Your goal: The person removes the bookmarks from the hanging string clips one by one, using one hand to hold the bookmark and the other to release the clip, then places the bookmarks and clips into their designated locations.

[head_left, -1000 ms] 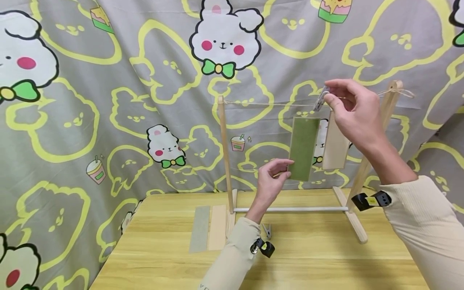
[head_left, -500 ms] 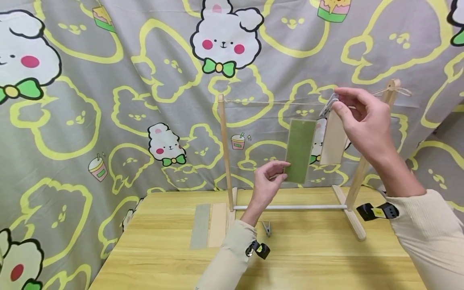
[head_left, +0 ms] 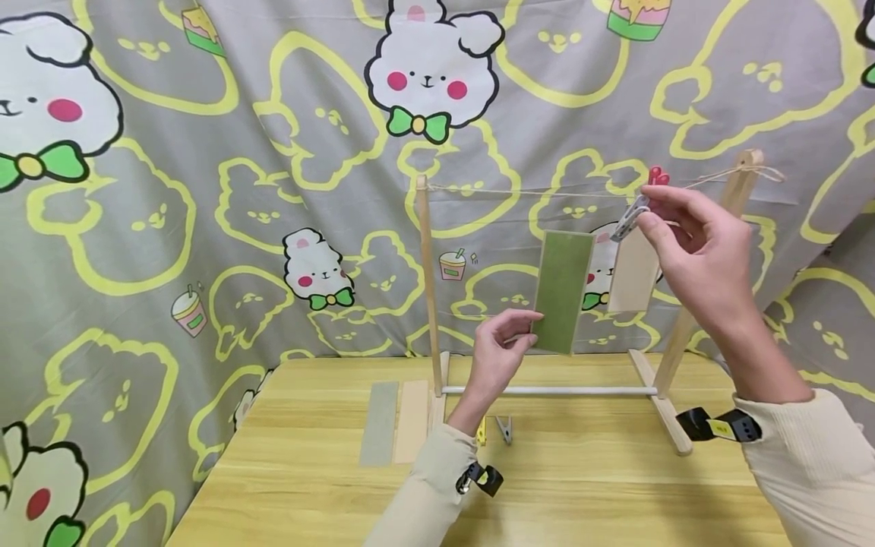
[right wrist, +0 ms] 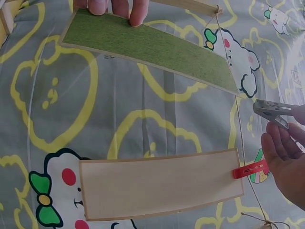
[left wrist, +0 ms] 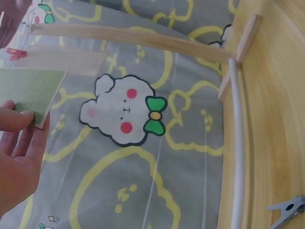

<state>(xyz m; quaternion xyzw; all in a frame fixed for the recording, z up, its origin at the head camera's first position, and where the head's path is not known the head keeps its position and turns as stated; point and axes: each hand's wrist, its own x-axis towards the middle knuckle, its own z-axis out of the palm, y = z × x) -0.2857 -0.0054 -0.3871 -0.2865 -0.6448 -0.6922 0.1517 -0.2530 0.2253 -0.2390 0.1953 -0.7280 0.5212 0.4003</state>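
Holding a gray clothespin [head_left: 630,219] in the right hand [head_left: 711,254]; below and left of it, pinching a green rectangular card [head_left: 563,292] low on one side with the left hand [head_left: 497,348]: likely light, fairly stiff, best taken by its edges.

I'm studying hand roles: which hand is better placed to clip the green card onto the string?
Probably the right hand: it pinches the gray clothespin near the string, while the left hand holds the green card near its lower end.
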